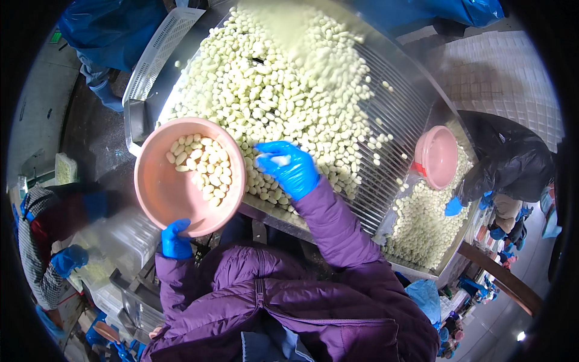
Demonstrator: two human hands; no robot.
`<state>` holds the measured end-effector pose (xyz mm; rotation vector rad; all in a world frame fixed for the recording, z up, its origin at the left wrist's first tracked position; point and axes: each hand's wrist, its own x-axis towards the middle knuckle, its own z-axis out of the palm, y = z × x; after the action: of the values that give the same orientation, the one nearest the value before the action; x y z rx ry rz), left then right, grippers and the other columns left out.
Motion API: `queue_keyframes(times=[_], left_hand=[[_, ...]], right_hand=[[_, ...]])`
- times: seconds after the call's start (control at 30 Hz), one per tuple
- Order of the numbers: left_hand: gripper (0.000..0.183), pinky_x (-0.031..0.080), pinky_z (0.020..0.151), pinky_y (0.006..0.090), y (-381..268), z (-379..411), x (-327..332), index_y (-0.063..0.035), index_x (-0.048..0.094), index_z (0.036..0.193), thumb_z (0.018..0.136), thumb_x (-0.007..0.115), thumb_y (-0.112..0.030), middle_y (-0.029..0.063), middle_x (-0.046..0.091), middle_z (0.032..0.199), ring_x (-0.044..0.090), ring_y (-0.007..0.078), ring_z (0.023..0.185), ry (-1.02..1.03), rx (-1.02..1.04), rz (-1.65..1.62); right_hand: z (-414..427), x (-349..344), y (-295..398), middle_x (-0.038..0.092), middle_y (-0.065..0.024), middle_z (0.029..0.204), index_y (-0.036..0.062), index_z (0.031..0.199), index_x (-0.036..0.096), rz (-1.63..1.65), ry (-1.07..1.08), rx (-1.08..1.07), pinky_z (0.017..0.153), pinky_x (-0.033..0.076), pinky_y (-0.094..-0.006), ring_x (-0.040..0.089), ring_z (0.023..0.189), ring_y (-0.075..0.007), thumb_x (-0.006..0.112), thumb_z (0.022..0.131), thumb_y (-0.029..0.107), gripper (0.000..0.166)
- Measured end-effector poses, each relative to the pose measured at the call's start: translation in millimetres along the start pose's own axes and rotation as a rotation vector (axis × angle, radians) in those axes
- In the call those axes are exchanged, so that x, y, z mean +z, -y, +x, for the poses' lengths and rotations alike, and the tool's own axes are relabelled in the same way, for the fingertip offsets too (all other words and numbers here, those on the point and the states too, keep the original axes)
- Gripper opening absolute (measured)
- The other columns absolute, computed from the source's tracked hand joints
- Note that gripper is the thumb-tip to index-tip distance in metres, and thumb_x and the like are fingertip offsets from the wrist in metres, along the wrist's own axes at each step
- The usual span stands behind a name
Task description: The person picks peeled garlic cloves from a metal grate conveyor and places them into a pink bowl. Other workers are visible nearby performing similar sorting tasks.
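My left hand [176, 240], in a blue glove, grips the near rim of a pink plastic bowl [154, 181]. Inside the bowl, a heap of cream-coloured beans [212, 167] lies towards the upper right. To the right of the bowl, my blue-gloved right hand [289, 169] is over the near part of a wide spread of pale green beans [280, 95]. A whitish bean [281, 160] shows between its thumb and fingers. The beans cover much of a slatted metal sorting table [389, 122]; those at the top are blurred.
A second pink bowl [441, 156] stands in a bean-filled metal trough [420, 231] at right, where a co-worker's gloved hand [453, 207] reaches in. A white perforated basket [156, 54] is at upper left. Another co-worker's gloved hand [70, 261] is at left, near clear plastic crates [135, 240].
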<state>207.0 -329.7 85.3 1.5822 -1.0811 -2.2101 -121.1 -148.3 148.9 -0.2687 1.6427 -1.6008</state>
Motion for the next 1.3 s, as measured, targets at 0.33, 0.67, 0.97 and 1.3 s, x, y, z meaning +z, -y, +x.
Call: queue_keyframes(times=[0.33, 0.67, 0.97, 1.3], left_hand=[[0.02, 0.046, 0.095, 0.0395, 9, 1, -7, 0.0004, 0.066, 0.088, 0.074, 0.06, -0.012, 0.012, 0.065, 0.101, 0.06, 0.0268, 0.1, -0.014, 0.104, 0.049], [0.036, 0.05, 0.091, 0.0442, -4, 7, -6, -0.0009, 0.059, 0.106, 0.071, 0.061, -0.006, 0.0113, 0.063, 0.107, 0.061, 0.0301, 0.102, -0.012, -0.098, -0.094], [0.024, 0.047, 0.094, 0.0408, -12, 1, 8, 0.0005, 0.064, 0.092, 0.069, 0.063, -0.007, 0.0113, 0.065, 0.101, 0.061, 0.0282, 0.099, 0.007, -0.112, -0.099], [0.02, 0.045, 0.092, 0.0391, -34, -8, 39, 0.0015, 0.066, 0.085, 0.076, 0.059, -0.015, 0.0119, 0.066, 0.097, 0.06, 0.0264, 0.098, 0.032, -0.018, 0.156]], right_hand=[[6, -69, -136, 0.07, -0.0086, 0.096, 0.0076, 0.107, 0.069, -0.643, -0.216, -0.182, 0.071, 0.054, -0.0272, 0.067, 0.08, -0.0191, 0.064, 0.084, 0.001, 0.024], [34, -57, -159, 0.063, -0.0115, 0.091, 0.0099, 0.097, 0.061, -1.596, -0.024, -0.19, 0.06, 0.053, -0.0372, 0.065, 0.068, -0.0251, 0.058, 0.086, 0.012, 0.012], [-10, 16, -28, 0.064, -0.0083, 0.11, 0.0089, 0.121, 0.061, -0.358, -0.022, -0.332, 0.075, 0.051, -0.0251, 0.061, 0.09, -0.0127, 0.066, 0.086, 0.004, 0.035], [90, -95, -106, 0.026, -0.0218, 0.15, 0.0091, 0.148, 0.029, -1.536, -0.43, -0.23, 0.112, 0.018, -0.0557, 0.022, 0.138, -0.0438, 0.058, 0.087, 0.045, 0.076]])
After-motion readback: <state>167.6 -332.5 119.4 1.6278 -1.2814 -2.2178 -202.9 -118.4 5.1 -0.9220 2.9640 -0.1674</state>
